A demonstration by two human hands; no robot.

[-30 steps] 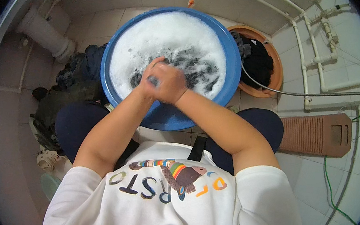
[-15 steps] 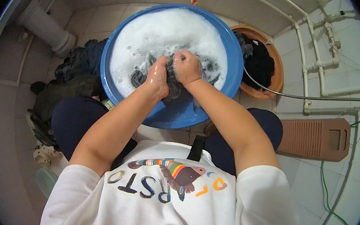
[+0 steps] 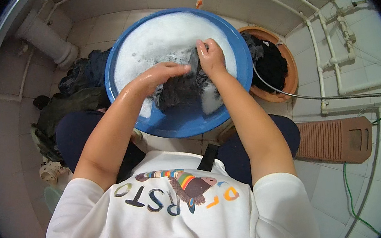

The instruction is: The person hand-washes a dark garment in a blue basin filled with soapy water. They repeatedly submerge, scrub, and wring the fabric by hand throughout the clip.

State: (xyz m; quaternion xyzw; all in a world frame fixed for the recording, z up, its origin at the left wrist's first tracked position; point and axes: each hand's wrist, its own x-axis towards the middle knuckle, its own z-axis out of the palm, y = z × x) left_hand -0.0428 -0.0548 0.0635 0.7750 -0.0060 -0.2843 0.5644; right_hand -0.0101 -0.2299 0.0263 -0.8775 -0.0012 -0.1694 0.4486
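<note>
A blue basin (image 3: 250,74) in front of me holds water with thick white suds (image 3: 170,32). A wet dark grey garment (image 3: 177,94) lies bunched in it, partly lifted out of the foam. My right hand (image 3: 212,59) is closed on an upper fold of the garment, near the basin's right side. My left hand (image 3: 160,74) grips the cloth lower and to the left, its thumb lying along the top. The left fingers are mostly hidden by the hand and the fabric.
Right of the basin, an orange-brown tub (image 3: 291,78) holds dark clothes (image 3: 272,65). A metal hose (image 3: 334,96) crosses its rim. A brown washboard (image 3: 334,139) lies on the right. Dark clothes (image 3: 81,88) are piled on the left, near a white pipe (image 3: 51,39) and a light clog (image 3: 49,172).
My hands have moved apart, the right one up and rightward, the left one slightly left. More of the garment is now pulled out of the foam and spread between them.
</note>
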